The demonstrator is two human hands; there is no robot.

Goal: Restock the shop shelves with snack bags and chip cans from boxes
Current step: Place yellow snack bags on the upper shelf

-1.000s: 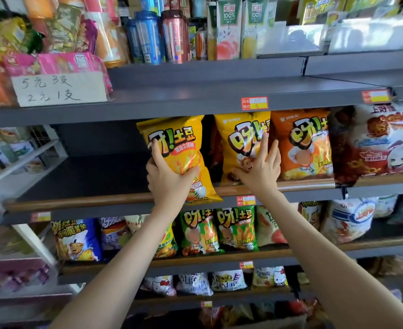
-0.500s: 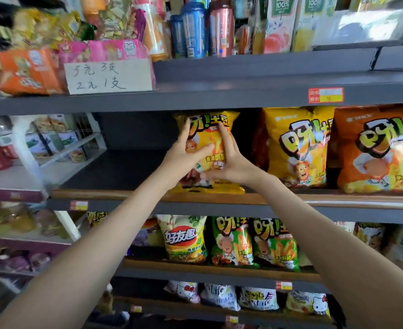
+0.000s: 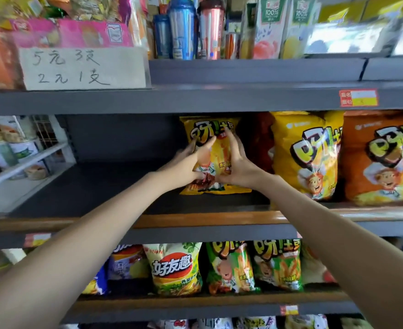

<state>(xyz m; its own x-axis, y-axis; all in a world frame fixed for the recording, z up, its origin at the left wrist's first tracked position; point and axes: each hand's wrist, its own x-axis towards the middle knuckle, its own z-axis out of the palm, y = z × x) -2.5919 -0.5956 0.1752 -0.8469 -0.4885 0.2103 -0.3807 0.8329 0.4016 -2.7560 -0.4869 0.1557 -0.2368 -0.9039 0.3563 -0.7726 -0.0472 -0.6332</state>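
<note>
Middle shelf (image 3: pixel 96 186): bag (image 3: pixel 215 150) upright, back from edge, between left hand (image 3: pixel 188 162) and right hand (image 3: pixel 239 165) | right: two bags (image 3: pixel 307 157), nearer edge | upper shelf (image 3: pixel 243 72): sign (image 3: pixel 84 68) left, cups (image 3: pixel 183 29) centre, cartons (image 3: pixel 271 27) right | lower shelf (image 3: pixel 195 302): bag row (image 3: pixel 174 267).

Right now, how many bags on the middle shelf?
4: held yellow bag, red bag behind, to its right, second yellow bag right of that, orange bag far right. Others may be hidden.

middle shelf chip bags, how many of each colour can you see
yellow: 2, the held yellow bag and the second yellow bag
orange: 1, the orange bag
dark red: 1, the dark red bag, partly hidden
total: 4
</note>
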